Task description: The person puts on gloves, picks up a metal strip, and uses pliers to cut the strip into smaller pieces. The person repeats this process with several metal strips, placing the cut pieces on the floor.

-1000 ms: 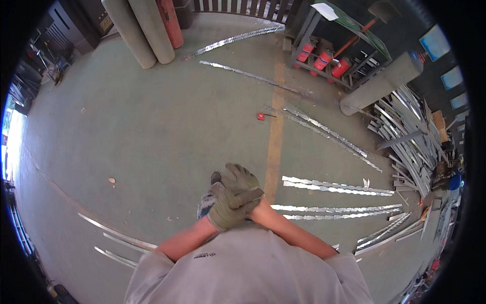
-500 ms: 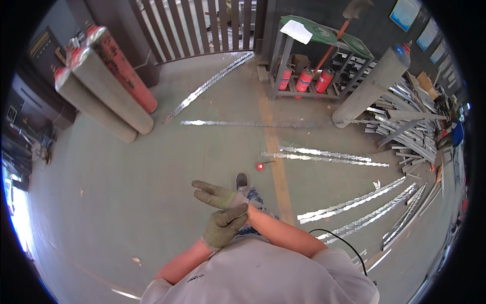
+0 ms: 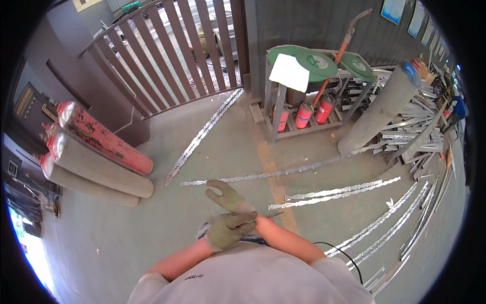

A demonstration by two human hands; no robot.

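Both my hands wear olive-green work gloves. My left hand (image 3: 230, 231) is closed at my right wrist, its fingers pinching the cuff of the right-hand glove (image 3: 246, 207). My right hand (image 3: 225, 196) points up and to the left with its thumb and fingers apart, holding nothing. Bare forearm shows just past the cuff. On the floor beyond my right wrist, a small red object with a thin dark strip (image 3: 276, 215) is mostly hidden.
Long shiny metal strips (image 3: 334, 193) lie across the floor ahead and to the right. Gas cylinders (image 3: 101, 157) stand at left, another (image 3: 379, 109) at right beside stacked metal offcuts (image 3: 417, 129). A rack (image 3: 276, 114) holds red fire extinguishers (image 3: 304, 115). A brown slatted gate (image 3: 177, 55) closes the back.
My view has tilted up toward the gate and rack. The left hand has stayed at the right wrist, while the right hand's fingers have spread and turned more upward.
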